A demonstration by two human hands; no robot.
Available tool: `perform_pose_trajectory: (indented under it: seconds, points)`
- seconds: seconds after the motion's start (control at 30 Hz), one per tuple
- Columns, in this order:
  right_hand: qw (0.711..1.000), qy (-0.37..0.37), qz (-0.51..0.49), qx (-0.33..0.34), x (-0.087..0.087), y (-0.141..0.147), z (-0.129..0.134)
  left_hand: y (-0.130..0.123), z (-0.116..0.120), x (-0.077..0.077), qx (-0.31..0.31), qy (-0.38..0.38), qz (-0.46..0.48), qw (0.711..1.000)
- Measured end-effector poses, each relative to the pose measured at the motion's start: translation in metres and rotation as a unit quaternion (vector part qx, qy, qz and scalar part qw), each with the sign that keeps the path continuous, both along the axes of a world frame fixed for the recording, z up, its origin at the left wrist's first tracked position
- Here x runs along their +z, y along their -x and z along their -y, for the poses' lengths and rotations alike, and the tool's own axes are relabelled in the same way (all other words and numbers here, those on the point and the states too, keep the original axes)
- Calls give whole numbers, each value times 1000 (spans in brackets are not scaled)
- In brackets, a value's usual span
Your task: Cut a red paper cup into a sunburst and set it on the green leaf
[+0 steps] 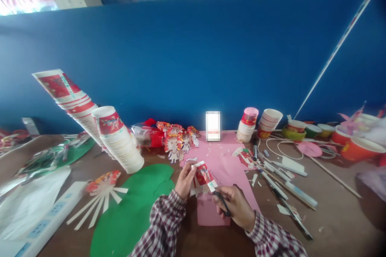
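My left hand (185, 180) is closed on a red and white printed paper-cup piece (204, 174), with cut strips hanging below it. My right hand (237, 204) grips black-handled scissors (222, 202), whose blades reach the lower right end of the cup piece. Both hands are over a pink paper sheet (212, 213). Left of them, a large green paper shape (132, 213) lies on the table. A cut-open paper cup with fanned strips (102, 192) rests at its upper left edge. Several paper lion figures (175, 144) lie beyond my left hand.
Two tall stacks of paper cups lean at left, the nearer stack (120, 140) in front. Shorter cup stacks (269, 123) stand back right. Pens, sticks and a cutter (291, 209) lie at right, with paper bowls (362, 148) beyond. A power strip (50, 221) lies at left. A blue partition (193, 56) borders the back.
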State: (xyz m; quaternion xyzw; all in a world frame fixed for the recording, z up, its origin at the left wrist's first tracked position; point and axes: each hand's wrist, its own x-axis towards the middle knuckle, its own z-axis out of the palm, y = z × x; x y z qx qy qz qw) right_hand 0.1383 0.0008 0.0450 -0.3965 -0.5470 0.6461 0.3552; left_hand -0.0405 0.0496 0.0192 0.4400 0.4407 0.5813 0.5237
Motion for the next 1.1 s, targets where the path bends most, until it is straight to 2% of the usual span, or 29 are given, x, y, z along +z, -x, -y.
perform_pose_trajectory:
  seconds: [0.43,0.57,0.73,0.9,1.0,1.1]
  points:
    - [999,-15,31,-8,-10,-3,2,1,-1,-2,-16,4,11,1000]
    - [999,-4,35,-13,-8,-1,3,-1,0,-3,0,12,34,999]
    - [998,37,12,54,-6,-2,4,-3,0,6,27,26,149,988]
    - [994,50,4,93,-6,-3,5,2,-3,16,45,76,291,953]
    - [992,47,6,113,-5,-2,6,5,-4,18,16,114,321,940]
    - [991,44,14,129,-5,-3,7,5,-3,17,33,99,308,946]
